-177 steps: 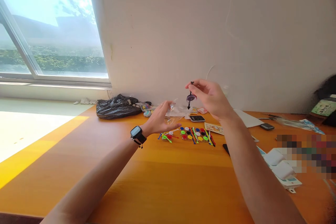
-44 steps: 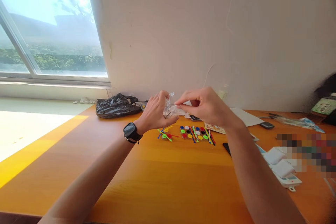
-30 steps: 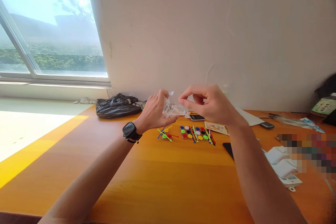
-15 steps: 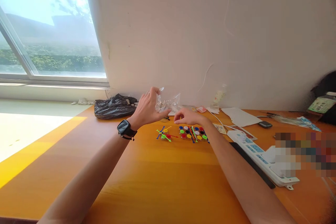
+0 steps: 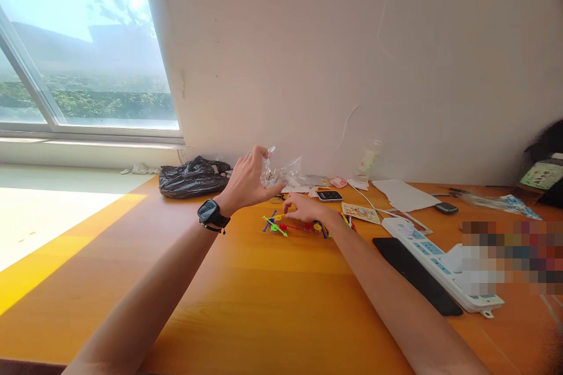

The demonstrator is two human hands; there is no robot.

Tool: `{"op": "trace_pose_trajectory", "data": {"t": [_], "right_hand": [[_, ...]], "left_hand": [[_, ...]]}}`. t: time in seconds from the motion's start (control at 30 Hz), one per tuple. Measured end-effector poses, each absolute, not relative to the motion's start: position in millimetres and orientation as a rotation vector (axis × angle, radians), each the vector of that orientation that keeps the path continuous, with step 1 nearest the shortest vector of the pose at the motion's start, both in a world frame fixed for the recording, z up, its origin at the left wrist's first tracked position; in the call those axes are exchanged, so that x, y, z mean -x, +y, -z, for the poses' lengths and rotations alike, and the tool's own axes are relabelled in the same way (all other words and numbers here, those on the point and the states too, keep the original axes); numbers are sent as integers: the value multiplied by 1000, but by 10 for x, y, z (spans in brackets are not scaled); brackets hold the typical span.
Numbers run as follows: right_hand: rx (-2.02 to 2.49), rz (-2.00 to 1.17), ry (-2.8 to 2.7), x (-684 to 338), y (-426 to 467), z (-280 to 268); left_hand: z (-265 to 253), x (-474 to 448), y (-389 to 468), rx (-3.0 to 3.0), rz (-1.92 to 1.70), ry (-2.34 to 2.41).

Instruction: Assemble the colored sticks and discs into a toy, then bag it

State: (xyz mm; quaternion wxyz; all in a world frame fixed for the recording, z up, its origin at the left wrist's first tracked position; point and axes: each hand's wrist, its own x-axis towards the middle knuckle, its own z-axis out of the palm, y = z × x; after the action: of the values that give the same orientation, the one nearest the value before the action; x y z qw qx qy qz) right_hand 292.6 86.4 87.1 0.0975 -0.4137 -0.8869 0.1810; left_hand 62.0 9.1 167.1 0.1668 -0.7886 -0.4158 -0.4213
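Observation:
My left hand [image 5: 248, 181] holds a clear plastic bag [image 5: 282, 173] up by its edge, thumb spread below it. My right hand [image 5: 303, 208] hangs low over the table, its bent fingers slightly apart and pointing down, with nothing visible in them. Below its fingertips lies a small pile of coloured plastic pieces: a green arrow-shaped stick [image 5: 275, 226], a blue stick [image 5: 269, 221] and a yellow round piece [image 5: 278, 218]. My right hand and wrist partly hide a second group, where a yellow disc [image 5: 317, 227] shows.
A black plastic bag [image 5: 191, 177] lies at the back left. Behind my right hand are a dark device [image 5: 329, 195] and a printed card [image 5: 360, 212]. To the right stretch a white power strip [image 5: 440, 263] and a black flat object [image 5: 416, 274]. A clear bottle [image 5: 368, 163] stands by the wall.
My right hand has moved a little left and down, away from the clear bag and toward the left pile. The dark device has come into view behind it. My left hand stays with the bag.

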Motion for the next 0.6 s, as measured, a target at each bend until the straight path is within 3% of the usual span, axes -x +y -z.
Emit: {"op": "trace_pose_trajectory", "data": {"t": [0.33,0.6], "right_hand": [[1195,-707,-2569,-3005,891,-1009],[1032,-645,-2218,-3526,802,-1743]], "left_hand": [[-1665,-581,111,2240,1207,-1153],[-1739,-554,87,2228,1219,-1223]]}}
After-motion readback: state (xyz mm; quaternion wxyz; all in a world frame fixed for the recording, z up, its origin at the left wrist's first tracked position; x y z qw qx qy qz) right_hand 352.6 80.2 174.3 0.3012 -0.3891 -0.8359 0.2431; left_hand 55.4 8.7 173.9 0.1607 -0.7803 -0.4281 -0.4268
